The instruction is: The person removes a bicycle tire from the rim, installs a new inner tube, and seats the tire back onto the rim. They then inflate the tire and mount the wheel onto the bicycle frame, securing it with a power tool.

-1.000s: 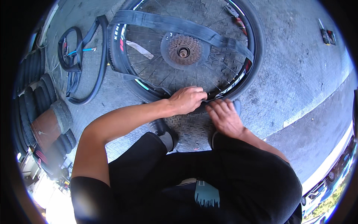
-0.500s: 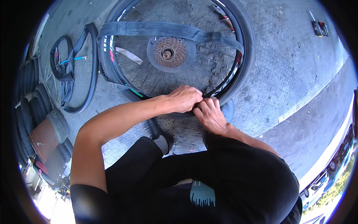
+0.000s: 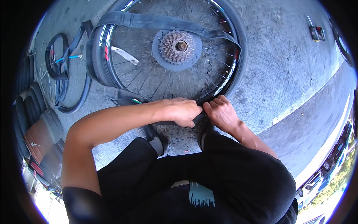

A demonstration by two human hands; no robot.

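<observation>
A bicycle wheel with a black tyre (image 3: 240,71) lies in front of me, its cassette (image 3: 179,46) facing up. Across the wheel drapes a limp grey inner tube (image 3: 156,20), its lower left stretch running along the rim toward my hands. My left hand (image 3: 183,112) is closed on the tyre's near edge, the fingers curled over it. Right beside it, my right hand (image 3: 222,114) grips the same edge with bent fingers and thumb. Their fingertips nearly meet. What lies under the fingers, tube or tyre bead, is hidden.
Another inner tube (image 3: 87,89) lies looped on the patterned metal floor at left, around a blue-handled tool (image 3: 71,58). Stacked tyres (image 3: 35,100) stand at the far left. A screwdriver (image 3: 312,30) lies at the upper right. My shoes (image 3: 154,138) are close below the wheel.
The wheel has tilted, and its hub now shows farther right within the rim. My hands have shifted slightly along the near edge, the right one to the right. Both still grip.
</observation>
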